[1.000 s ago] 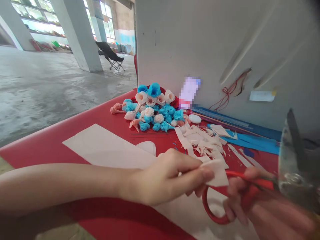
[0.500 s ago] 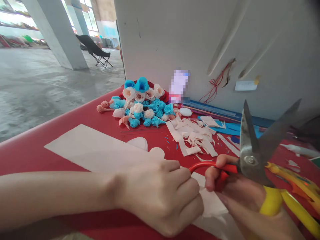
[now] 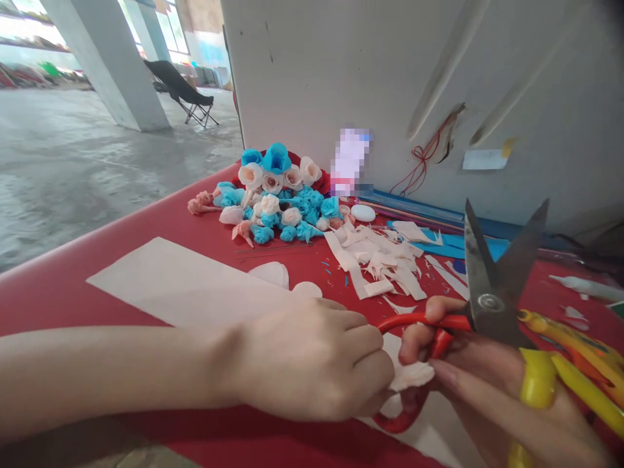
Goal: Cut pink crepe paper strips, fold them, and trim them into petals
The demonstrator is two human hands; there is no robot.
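Observation:
My left hand (image 3: 316, 364) comes in from the left with its fingers curled shut on a small piece of pale pink crepe paper (image 3: 414, 375). The paper looks crinkled, and its far end meets my right thumb. My right hand (image 3: 487, 377) grips red-handled scissors (image 3: 489, 302), whose blades point up and spread apart, away from the paper. One red handle loop hangs below the paper piece. Under both hands lies more pale paper (image 3: 451, 422). Left-hand fingertips are hidden behind the knuckles.
A large pale sheet (image 3: 160, 279) and rounded cut petals (image 3: 270, 273) lie on the red table (image 3: 160, 221). Behind are blue, white and pink paper flowers (image 3: 292, 211) and paper scraps (image 3: 385, 257). A yellow glue gun (image 3: 560, 335) lies right, near a blurred phone (image 3: 351, 159).
The paper between my hands was flatter and broader; now it appears crinkled and narrow. The scissors have tilted slightly, exposing the lower red loop. My right thumb has come against the paper.

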